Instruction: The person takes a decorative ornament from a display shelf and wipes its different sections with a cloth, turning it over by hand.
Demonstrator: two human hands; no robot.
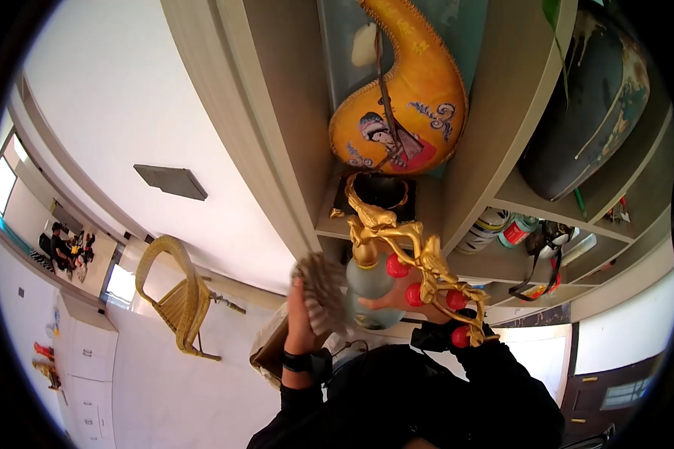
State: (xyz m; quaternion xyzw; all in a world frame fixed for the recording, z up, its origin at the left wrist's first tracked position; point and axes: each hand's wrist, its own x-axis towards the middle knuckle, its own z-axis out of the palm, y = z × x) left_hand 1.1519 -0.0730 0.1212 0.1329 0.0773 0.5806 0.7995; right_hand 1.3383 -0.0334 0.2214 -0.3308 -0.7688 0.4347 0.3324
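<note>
From where I stand, the person's left hand is closed around a crumpled, striped cloth that blurs at its edges — it is held just beside the frosted glass body of an ornament. The right hand grips that ornament by the glass, fingers partly hidden behind it, in front of the open shelf. Gilded birds and branches spread from its top towards the right sleeve, hung with glossy red balls.

In the compartment behind stands an orange gourd-shaped piece painted with a figure, and near its base a black-and-gold bowl. A large dark vase leans in the next compartment — a red-labelled bottle sits below it. Well apart, a wicker chair stands on the pale floor.
</note>
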